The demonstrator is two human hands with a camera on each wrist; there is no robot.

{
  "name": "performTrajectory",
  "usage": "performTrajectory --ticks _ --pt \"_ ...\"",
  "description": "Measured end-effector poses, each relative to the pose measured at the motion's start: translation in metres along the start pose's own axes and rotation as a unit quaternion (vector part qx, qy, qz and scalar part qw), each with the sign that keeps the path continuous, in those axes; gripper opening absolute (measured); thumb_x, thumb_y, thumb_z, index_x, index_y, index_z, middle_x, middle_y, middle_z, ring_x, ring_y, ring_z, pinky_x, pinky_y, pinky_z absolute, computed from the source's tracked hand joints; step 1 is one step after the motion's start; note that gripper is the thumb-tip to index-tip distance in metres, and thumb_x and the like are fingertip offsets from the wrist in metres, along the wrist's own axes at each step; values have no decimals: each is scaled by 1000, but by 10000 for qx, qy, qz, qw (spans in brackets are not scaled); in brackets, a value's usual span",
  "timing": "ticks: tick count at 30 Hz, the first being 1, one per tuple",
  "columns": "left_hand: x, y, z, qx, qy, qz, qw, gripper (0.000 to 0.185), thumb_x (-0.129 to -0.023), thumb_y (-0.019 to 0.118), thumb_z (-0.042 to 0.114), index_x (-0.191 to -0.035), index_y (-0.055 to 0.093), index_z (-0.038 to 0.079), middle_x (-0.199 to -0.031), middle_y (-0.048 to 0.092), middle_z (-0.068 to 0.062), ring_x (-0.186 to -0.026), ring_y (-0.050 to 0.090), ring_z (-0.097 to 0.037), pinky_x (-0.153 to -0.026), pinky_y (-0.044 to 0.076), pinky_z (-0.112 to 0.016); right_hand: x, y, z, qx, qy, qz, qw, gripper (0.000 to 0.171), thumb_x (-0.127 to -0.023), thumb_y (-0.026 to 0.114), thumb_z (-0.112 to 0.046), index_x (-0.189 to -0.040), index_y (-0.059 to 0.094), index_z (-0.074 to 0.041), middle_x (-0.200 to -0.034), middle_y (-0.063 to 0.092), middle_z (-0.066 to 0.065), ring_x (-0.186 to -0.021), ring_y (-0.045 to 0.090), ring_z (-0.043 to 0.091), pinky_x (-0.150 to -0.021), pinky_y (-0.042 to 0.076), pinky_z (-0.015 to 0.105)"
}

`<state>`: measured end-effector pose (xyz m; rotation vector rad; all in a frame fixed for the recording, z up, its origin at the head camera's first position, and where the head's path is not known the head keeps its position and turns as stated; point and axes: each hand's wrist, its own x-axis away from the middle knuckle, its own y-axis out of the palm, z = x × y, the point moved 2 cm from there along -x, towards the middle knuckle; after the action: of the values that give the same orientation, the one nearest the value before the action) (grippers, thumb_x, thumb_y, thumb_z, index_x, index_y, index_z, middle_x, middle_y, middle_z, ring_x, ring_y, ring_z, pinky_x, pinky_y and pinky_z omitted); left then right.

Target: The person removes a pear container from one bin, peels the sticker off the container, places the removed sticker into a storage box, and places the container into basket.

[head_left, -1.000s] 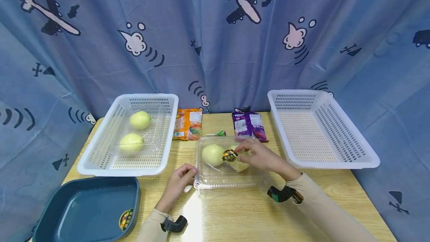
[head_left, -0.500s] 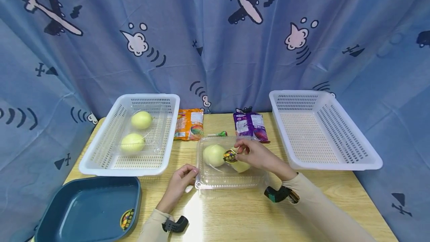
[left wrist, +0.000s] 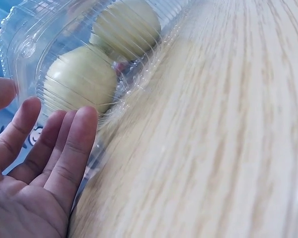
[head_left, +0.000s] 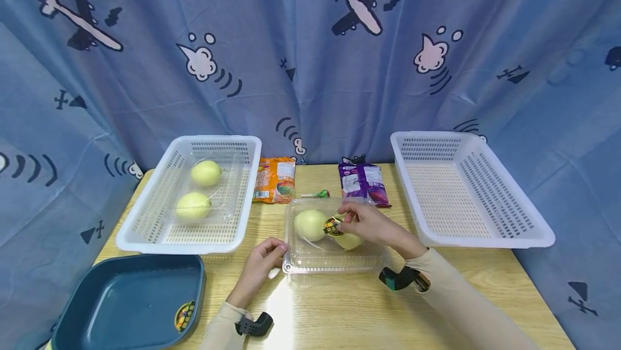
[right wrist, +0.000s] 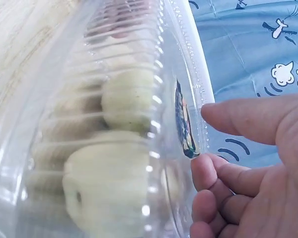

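A clear plastic clamshell box (head_left: 335,263) with pale yellow-green round fruits (head_left: 310,225) inside lies at the middle of the table. A black round sticker with colourful print (head_left: 332,226) lies on the lid. My right hand (head_left: 371,224) is over the lid's right part. In the right wrist view, a fingertip touches or nearly touches the end of the sticker (right wrist: 185,121), while another digit stands apart from it. At the box's left edge is my left hand (head_left: 264,263). Its fingers (left wrist: 79,148) are extended beside the clear wall in the left wrist view, holding nothing visible.
A white basket (head_left: 127,239) at left holds another clear box with two fruits. At right stands a second white basket (head_left: 485,242). A blue tray (head_left: 131,307) bears a similar sticker (head_left: 184,316). Orange (head_left: 275,180) and purple (head_left: 364,183) packets and a lollipop (head_left: 320,193) lie behind.
The right fingers have shifted slightly left and drawn back a little at the sticker's right edge. The left hand stays at the box's edge. The whole head view drifts slightly.
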<state>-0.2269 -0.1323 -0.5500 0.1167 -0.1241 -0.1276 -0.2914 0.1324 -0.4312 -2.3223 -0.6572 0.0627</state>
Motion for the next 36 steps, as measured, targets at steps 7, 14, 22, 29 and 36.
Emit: performTrajectory --ticks 7,14,22,29,36 --pt "1 0 1 -87 58 40 9999 27 -101 61 16 -107 61 -10 -97 66 4 -86 65 -7 -74 58 -23 0 1 -1 -54 -110 69 9999 22 -91 69 -8 -110 67 4 -92 60 7 -83 50 15 -70 42 22" --pt "2 0 2 -90 40 173 9998 21 -100 62 15 -104 63 -5 -96 66 3 -84 65 -8 -73 58 -23 -4 1 -1 103 -141 189 9997 11 -93 68 -12 -100 67 -3 -92 62 6 -86 54 15 -76 46 27" --pt "3 -2 0 -9 117 -72 9999 23 -101 60 15 -105 62 -7 -94 67 4 -82 66 -8 -76 59 -23 -10 -3 -7 725 -200 307 9967 8 -92 71 -17 -90 69 -10 -83 66 1 -79 57 11 -71 47 26" --pt "2 -3 -3 -307 178 -620 9974 25 -101 59 16 -103 62 -8 -85 67 10 -76 63 -6 -76 55 -22 -11 -7 -6 906 -212 317 9952 6 -91 66 -8 -86 69 -9 -82 68 2 -78 57 11 -71 47 26" --pt "5 -4 -2 -251 64 -397 9989 21 -101 59 16 -102 63 -5 -81 65 9 -71 63 -6 -75 56 -23 -12 -6 -2 164 -290 123 9994 6 -92 65 -5 -87 68 -4 -84 67 6 -79 56 11 -72 47 23"
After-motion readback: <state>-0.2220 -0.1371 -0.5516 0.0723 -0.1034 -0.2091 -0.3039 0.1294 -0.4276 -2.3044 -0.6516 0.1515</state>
